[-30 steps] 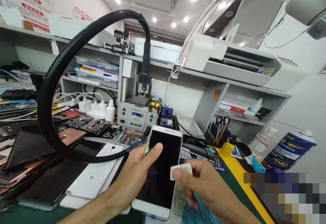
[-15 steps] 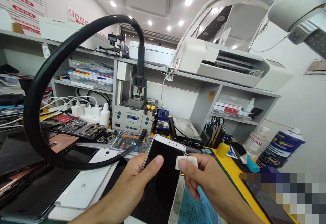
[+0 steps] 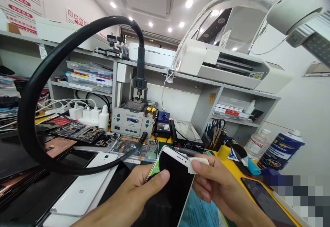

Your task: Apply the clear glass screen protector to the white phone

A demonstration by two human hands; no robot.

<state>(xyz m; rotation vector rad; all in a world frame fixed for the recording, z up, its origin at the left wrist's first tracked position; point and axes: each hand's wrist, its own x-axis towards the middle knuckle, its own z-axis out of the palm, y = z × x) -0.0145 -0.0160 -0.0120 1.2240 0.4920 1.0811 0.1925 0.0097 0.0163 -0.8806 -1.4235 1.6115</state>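
Note:
A white-framed smartphone (image 3: 167, 189) with a dark screen is tilted up in front of me, its lower end running out of view. My left hand (image 3: 139, 189) grips it by the left edge, thumb across the glass. Some green shows at the screen's upper left edge. Between the thumb and fingers of my right hand (image 3: 216, 177) is a small folded white wipe (image 3: 196, 164), touching the phone's upper right corner. Below it lies a blue mat (image 3: 198, 208), partly covered by the phone and my hand.
A thick black hose (image 3: 28, 82) loops at the left from a hot-air station (image 3: 131, 121). White Xiaomi phone back (image 3: 79, 189) and other phone parts lie left. Right are a yellow bottle (image 3: 223, 151), a spray can (image 3: 281, 151) and a dark phone panel (image 3: 265, 196).
The phone has shifted slightly right and tilted, and green now shows at its upper left edge. My right hand has moved a little right with the wipe, at the corner.

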